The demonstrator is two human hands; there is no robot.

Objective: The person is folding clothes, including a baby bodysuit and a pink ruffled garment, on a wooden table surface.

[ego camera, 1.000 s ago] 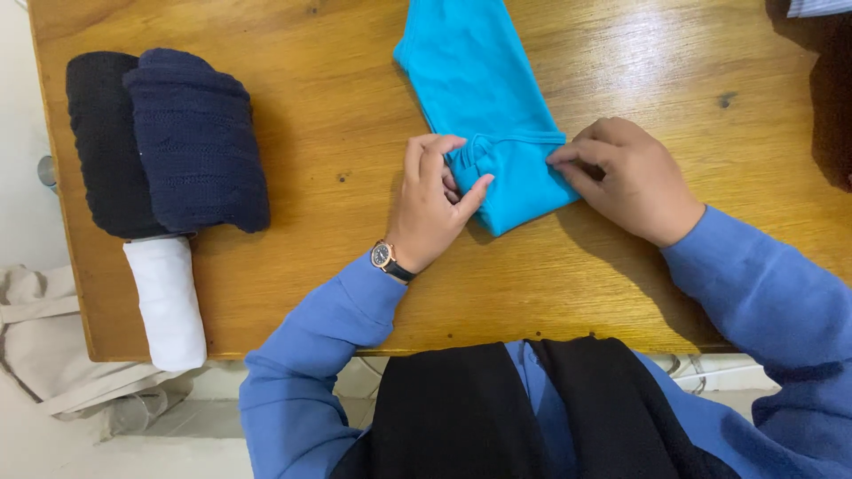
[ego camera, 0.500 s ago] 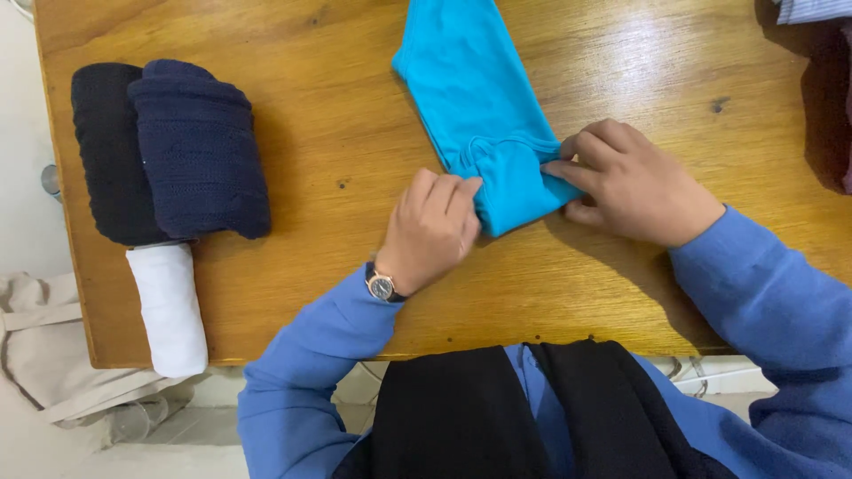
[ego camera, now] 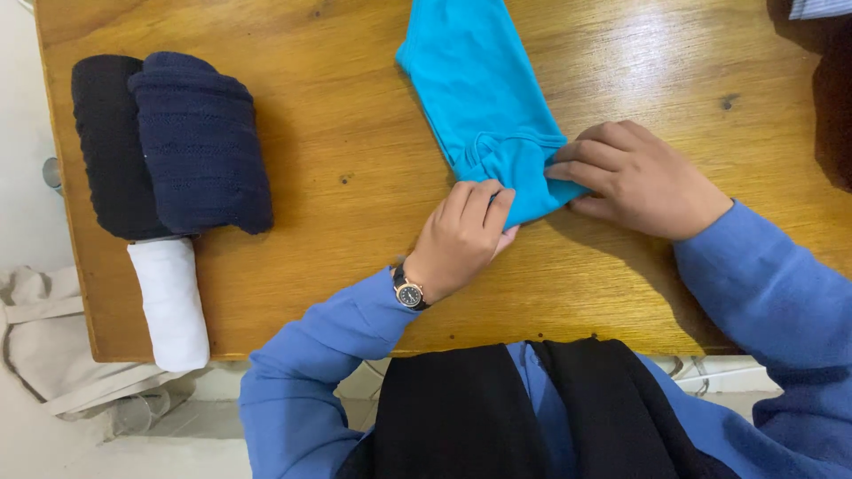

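From where I watch, a bright blue garment lies on the wooden table, running from the top centre of the frame down toward the middle, folded into a long narrow strip with its near end bunched and turned over. The left hand, just below centre, has its fingers curled over the near corner of that end, knuckles up, thumb tucked under the cloth edge; it grips the fabric rather than lying flat. A wristwatch with a dark strap sits on that wrist. The right hand, right of centre, presses its fingertips together against the right edge of the same folded end, fingers bent and close, pinning the cloth to the table. The two hands sit near each other with the bunched end between them. Both arms wear blue sleeves. At the left of the frame, well apart from the hands, a black rolled garment and a navy rolled garment lie side by side and touching, and a white rolled garment lies just below them, reaching past the table's near edge. A beige bag rests on the floor at lower left. Dark cloth shows at the upper right edge; I cannot tell what it is.
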